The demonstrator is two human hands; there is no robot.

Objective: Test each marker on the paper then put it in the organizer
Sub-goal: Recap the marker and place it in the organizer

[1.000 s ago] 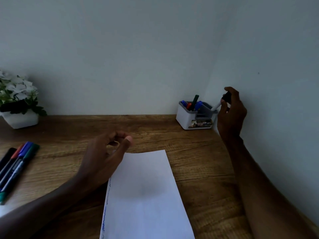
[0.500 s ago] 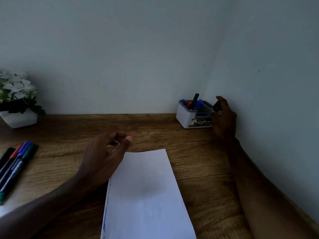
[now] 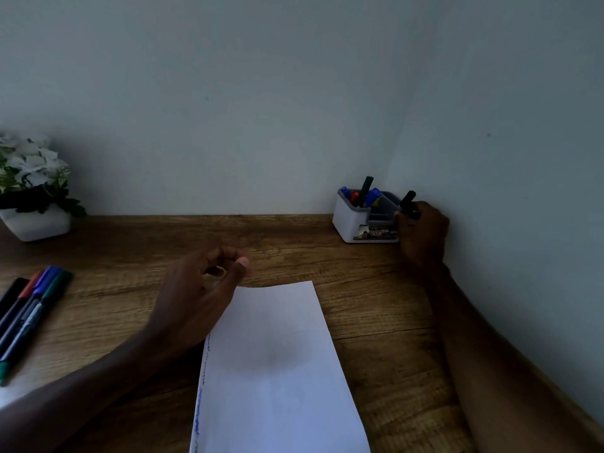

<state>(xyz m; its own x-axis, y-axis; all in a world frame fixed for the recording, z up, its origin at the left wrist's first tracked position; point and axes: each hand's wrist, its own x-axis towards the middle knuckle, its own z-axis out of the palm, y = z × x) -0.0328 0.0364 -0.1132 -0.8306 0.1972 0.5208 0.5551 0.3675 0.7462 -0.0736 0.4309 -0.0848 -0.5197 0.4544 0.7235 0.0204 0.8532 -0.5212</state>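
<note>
Your right hand [image 3: 423,233] grips a black marker [image 3: 408,199] in curled fingers, right beside the organizer [image 3: 351,223] in the far right corner of the tabletop [image 3: 294,243]. Your left hand [image 3: 199,295] sits at the far left corner of the paper [image 3: 277,371], fingers loosely curled and holding nothing; more markers [image 3: 29,308] lie at the left edge.

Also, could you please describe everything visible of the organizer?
The organizer is a white box, plastic by its look, with a grey compartmented insert and a printed label low on its front. It stands upright on the desk, in the far right corner. Its left compartment holds several markers. The right hand, gripping a black marker, is at its right end.
</note>
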